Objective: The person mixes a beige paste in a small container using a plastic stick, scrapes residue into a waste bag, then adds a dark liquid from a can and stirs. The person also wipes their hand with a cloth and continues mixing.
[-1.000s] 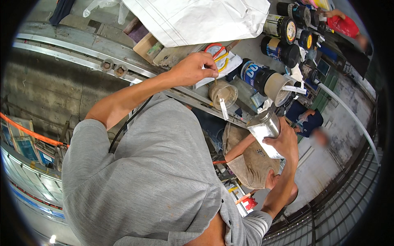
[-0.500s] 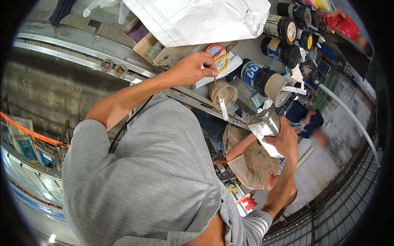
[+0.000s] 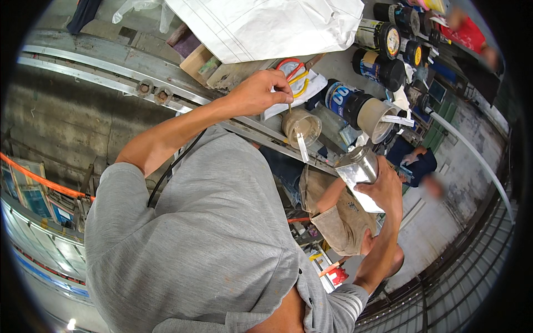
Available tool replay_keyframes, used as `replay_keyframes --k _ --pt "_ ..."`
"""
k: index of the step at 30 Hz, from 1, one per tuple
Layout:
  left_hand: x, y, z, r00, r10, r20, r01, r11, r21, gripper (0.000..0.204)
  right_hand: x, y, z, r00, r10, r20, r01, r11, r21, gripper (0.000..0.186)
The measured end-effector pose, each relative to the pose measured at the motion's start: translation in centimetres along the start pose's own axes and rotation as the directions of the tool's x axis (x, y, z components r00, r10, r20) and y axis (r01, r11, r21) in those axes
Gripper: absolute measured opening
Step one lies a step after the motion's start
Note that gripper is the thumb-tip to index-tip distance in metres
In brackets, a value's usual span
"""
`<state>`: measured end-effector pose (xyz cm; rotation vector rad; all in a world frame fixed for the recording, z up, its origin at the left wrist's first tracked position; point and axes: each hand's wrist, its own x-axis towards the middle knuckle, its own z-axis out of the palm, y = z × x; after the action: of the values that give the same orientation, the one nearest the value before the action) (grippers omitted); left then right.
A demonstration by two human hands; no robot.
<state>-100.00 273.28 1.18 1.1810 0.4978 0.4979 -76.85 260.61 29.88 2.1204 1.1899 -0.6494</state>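
Observation:
My left hand (image 3: 265, 90) pinches the upper end of a thin stick (image 3: 289, 109) between thumb and fingertips. The stick's lower part goes down at the rim of a clear plastic cup (image 3: 312, 123) holding a brownish substance. A white strip (image 3: 302, 147) leans out over the cup's near side. My right hand (image 3: 384, 187) is wrapped round a silver rectangular metal can (image 3: 361, 171), which it holds tilted in the air to the right of the cup. Whether anything comes out of the can cannot be seen.
Scissors with red handles (image 3: 288, 65) and a yellow-handled tool (image 3: 301, 87) lie behind the cup. Several dark-lidded tubs, including a blue-labelled one (image 3: 340, 104), stand at the right. A white sheet (image 3: 266, 28) covers the back. A person in a tan shirt (image 3: 347, 222) is close by.
Both my hands, the stick and the can stay almost in place. The nearby person in the tan shirt has shifted an arm, and a person in red farther back has moved a hand.

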Motion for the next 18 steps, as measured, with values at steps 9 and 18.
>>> replay_keyframes --k 9,18 --pt "-0.04 0.2 -0.1 1.0 0.001 0.004 -0.001 1.0 0.011 0.017 -0.07 0.09 0.06 1.0 0.008 0.005 -0.008 1.0 -0.026 0.062" --pt "0.16 0.06 0.0 1.0 0.019 0.006 -0.019 1.0 0.016 0.018 -0.1 -0.22 -0.15 0.998 0.046 0.035 -0.045 0.999 -0.007 0.061"
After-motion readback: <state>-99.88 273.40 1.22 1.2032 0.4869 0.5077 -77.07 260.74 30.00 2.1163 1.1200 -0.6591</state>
